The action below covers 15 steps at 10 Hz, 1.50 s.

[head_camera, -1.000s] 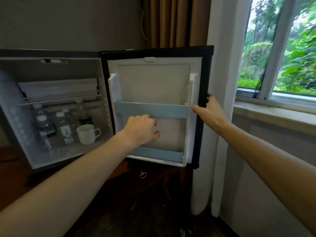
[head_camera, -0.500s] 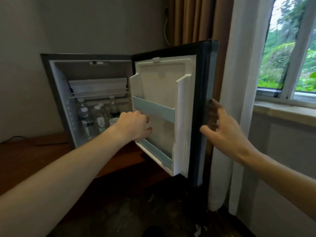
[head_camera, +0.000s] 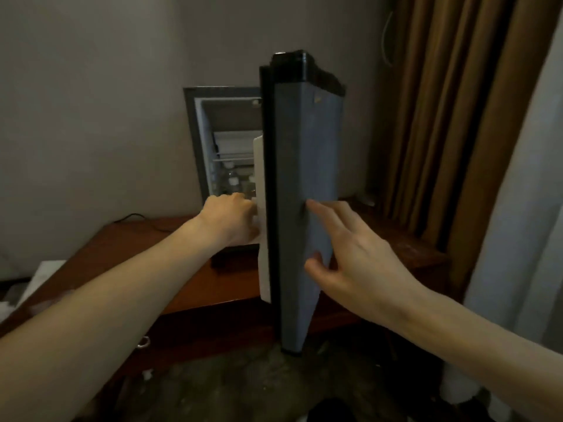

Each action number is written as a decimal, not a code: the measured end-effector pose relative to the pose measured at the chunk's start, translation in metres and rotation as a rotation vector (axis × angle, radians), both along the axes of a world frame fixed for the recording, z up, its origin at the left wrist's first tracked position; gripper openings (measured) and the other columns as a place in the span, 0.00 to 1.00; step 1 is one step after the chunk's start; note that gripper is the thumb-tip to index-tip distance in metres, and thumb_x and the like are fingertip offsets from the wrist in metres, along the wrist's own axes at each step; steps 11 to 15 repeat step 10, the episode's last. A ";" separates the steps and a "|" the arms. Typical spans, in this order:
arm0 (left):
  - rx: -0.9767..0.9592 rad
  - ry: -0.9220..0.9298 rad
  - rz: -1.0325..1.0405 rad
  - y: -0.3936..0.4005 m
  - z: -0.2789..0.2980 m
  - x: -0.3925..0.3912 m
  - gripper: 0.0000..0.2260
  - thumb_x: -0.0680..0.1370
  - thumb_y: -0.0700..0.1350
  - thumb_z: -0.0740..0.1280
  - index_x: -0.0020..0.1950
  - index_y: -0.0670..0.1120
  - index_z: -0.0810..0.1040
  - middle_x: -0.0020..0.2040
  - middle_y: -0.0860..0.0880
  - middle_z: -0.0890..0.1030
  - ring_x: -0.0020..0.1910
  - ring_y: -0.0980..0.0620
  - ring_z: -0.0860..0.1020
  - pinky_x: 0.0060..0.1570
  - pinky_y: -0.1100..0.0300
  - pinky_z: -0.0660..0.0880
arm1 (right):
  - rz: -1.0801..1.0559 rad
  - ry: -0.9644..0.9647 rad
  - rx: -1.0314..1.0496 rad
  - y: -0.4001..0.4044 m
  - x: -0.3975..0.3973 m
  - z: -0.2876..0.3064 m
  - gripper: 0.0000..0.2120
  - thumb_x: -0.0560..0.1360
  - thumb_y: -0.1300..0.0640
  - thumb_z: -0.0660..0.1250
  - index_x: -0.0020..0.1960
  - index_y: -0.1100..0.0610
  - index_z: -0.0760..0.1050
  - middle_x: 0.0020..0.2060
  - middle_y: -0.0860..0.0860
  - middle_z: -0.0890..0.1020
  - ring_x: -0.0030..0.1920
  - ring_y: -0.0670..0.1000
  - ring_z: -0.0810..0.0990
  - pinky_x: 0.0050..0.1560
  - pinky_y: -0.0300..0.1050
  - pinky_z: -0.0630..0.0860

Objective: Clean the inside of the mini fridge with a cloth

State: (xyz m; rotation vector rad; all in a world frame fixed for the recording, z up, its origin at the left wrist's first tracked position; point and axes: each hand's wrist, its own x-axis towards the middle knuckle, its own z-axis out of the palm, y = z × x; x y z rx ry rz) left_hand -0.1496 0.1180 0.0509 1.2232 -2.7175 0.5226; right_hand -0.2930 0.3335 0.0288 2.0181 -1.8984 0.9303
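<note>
The mini fridge (head_camera: pixel 192 141) stands on a wooden desk against the wall. Its door (head_camera: pixel 307 153) is swung half way round, so I see its grey outer face and its edge. My left hand (head_camera: pixel 228 219) reaches to the inner side of the door at the white liner (head_camera: pixel 262 269), which hides its fingertips. My right hand (head_camera: pixel 356 257) is spread, with straight fingers touching the door's outer face. Through the gap I see a wire shelf (head_camera: pixel 233 159) and water bottles (head_camera: pixel 234 181) below it. No cloth is visible.
The wooden desk (head_camera: pixel 189 269) runs left and has a drawer with a ring pull (head_camera: pixel 143 342). A black cable (head_camera: pixel 131 217) lies at its back. Brown curtains (head_camera: pixel 441 117) and a white curtain (head_camera: pixel 524 208) hang at the right. Something white (head_camera: pixel 39 275) lies at far left.
The door has swung from wide open towards the fridge body, now seen edge on. My right hand moved from the door's edge onto its outer face. My left hand stayed at the inner side.
</note>
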 end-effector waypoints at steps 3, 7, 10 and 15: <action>0.067 -0.027 0.305 -0.056 -0.006 0.094 0.23 0.80 0.59 0.62 0.70 0.48 0.75 0.65 0.44 0.78 0.62 0.40 0.78 0.58 0.46 0.76 | 0.051 0.214 0.146 -0.151 0.055 0.014 0.34 0.78 0.47 0.60 0.79 0.52 0.51 0.71 0.53 0.64 0.67 0.57 0.69 0.56 0.55 0.75; 0.037 0.027 0.343 -0.105 -0.003 0.122 0.20 0.81 0.59 0.59 0.66 0.49 0.76 0.62 0.44 0.77 0.60 0.39 0.78 0.53 0.47 0.73 | -0.161 0.225 0.331 -0.334 0.079 0.041 0.28 0.79 0.52 0.63 0.74 0.60 0.60 0.72 0.61 0.63 0.68 0.65 0.67 0.60 0.58 0.72; 0.029 0.073 0.342 -0.120 -0.008 0.107 0.19 0.81 0.59 0.58 0.65 0.50 0.76 0.62 0.45 0.77 0.59 0.40 0.78 0.55 0.47 0.76 | -0.120 0.288 0.248 -0.329 0.068 0.023 0.25 0.79 0.52 0.62 0.72 0.60 0.62 0.71 0.61 0.63 0.68 0.62 0.66 0.58 0.59 0.74; 0.029 0.073 0.342 -0.120 -0.008 0.107 0.19 0.81 0.59 0.58 0.65 0.50 0.76 0.62 0.45 0.77 0.59 0.40 0.78 0.55 0.47 0.76 | -0.120 0.288 0.248 -0.329 0.068 0.023 0.25 0.79 0.52 0.62 0.72 0.60 0.62 0.71 0.61 0.63 0.68 0.62 0.66 0.58 0.59 0.74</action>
